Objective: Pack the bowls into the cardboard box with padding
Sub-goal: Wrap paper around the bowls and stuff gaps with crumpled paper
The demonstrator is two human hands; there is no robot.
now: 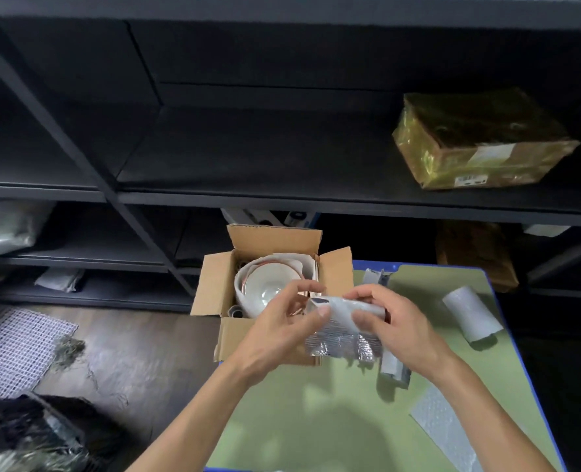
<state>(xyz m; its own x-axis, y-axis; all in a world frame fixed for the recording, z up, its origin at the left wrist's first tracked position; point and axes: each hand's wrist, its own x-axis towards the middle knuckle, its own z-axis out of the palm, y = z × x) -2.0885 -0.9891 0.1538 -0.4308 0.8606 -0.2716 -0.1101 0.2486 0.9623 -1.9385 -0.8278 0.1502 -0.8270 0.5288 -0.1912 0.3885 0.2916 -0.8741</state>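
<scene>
The left hand (282,321) and right hand (394,321) are bare, with short plain nails (323,311). Both forearms are bare to the frame's edge, the left forearm (197,413) at 7 o'clock, the right forearm (486,413) at 5 o'clock.

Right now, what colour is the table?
The table is light green with a blue edge, clearest in the head view.

Cardboard box (214,291) sits open on the green table (316,420), flaps splayed; a white bowl (270,284) rests upright inside, ringed by foam wrap (240,296); crumpled silvery bubble padding (342,338) hovers over its near-right corner
</scene>
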